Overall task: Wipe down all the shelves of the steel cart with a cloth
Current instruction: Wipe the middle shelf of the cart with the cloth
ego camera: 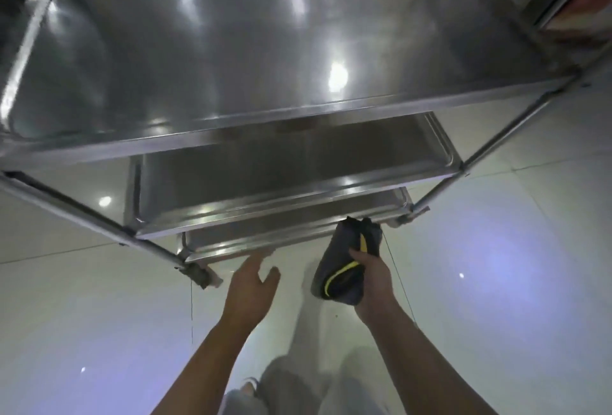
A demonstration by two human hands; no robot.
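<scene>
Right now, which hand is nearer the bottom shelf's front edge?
Left. The left hand reaches open, fingertips almost at the bottom shelf front edge. The right hand grips the cloth beside the shelf's right corner, a little farther back.

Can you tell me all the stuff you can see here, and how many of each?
steel cart: one, silver, in front of the person, standing on the floor
shelves: three, shiny steel, stacked: top shelf, middle shelf, bottom shelf
cloth: one, dark grey with yellow trim, held near the bottom shelf's right corner
floor: pale glossy tiles, all round the cart
left hand: one, fingers straight, reaching toward the bottom shelf's front edge
right hand: one, gripping the cloth
</scene>
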